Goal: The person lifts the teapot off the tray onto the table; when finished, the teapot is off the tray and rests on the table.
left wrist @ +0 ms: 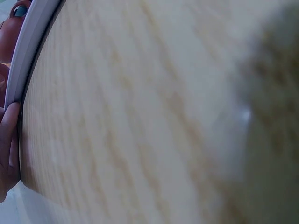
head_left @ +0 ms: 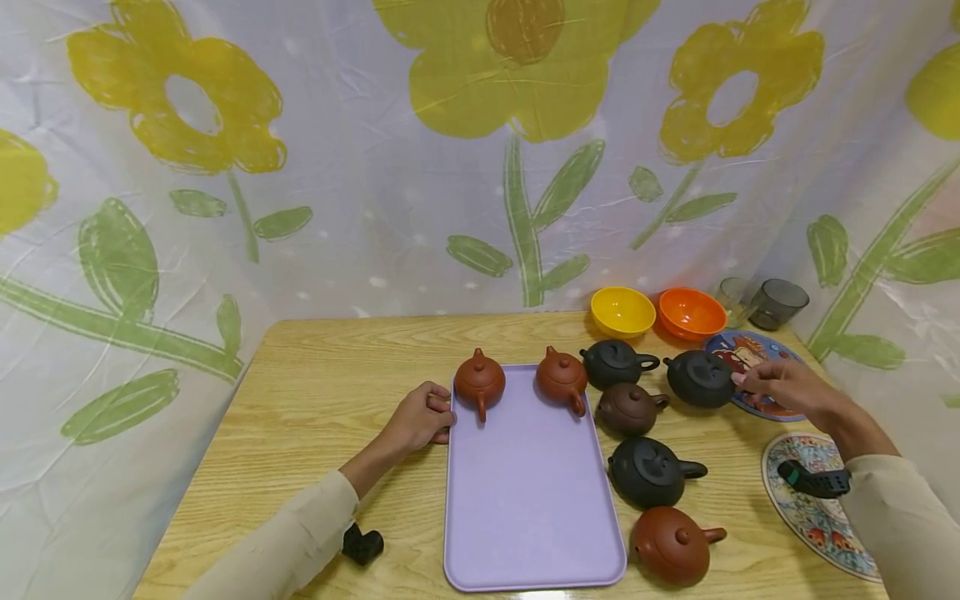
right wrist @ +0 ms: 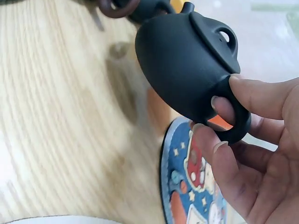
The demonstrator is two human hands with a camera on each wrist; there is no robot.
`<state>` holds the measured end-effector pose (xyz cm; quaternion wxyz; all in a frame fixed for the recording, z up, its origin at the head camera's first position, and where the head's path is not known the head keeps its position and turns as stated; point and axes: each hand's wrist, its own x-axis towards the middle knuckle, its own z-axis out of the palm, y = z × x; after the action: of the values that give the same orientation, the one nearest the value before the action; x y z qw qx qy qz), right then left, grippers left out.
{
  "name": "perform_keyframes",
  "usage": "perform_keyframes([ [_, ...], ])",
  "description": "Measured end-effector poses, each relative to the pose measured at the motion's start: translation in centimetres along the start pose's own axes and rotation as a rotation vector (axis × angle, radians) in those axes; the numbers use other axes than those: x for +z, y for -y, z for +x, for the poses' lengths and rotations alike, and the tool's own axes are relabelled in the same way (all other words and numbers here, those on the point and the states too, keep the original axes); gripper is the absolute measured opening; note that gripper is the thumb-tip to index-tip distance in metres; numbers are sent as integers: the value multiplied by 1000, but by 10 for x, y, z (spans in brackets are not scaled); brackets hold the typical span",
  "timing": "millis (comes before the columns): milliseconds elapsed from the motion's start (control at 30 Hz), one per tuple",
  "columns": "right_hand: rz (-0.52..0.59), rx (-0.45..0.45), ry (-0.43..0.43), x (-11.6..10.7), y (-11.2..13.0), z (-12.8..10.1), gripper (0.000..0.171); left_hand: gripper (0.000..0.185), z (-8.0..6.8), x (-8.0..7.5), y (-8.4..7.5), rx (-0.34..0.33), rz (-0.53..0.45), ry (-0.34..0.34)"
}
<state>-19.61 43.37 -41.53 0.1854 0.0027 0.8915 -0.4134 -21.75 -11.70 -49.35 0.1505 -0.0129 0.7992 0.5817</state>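
Head view: my left hand [head_left: 422, 419], fingers curled, braces the lilac tray [head_left: 525, 500] against sliding. My right hand [head_left: 780, 385] meets the black teapot [head_left: 700, 377] beside the tray.

Left wrist: fingertips [left wrist: 8, 140] press the tray's rim.

Right wrist: fingers [right wrist: 261, 100] pinch the teapot's handle loop, for control.

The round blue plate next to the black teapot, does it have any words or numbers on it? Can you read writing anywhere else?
No words or numbers can be read anywhere.
The blue plate shows only a cartoon picture with stars, no lettering.
The black teapot, gripped by its handle in the right hand, is plain.
The purple tray, touched by the left hand, bears no label.
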Motion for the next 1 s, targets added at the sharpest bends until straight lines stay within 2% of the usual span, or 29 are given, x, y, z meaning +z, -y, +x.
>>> perform_keyframes([
  [100,10,3,23,2,-6,2,36,35,0,0,0,1,2,-1],
  [400,-4,-1,23,8,-19,12,38,34,0,0,1,3,16,-3],
  [667,32,22,49,9,-21,18,42,35,0,0,-2,-10,13,7],
  [1000,47,68,16,15,-25,20,47,35,0,0,-1,-16,12,5],
])
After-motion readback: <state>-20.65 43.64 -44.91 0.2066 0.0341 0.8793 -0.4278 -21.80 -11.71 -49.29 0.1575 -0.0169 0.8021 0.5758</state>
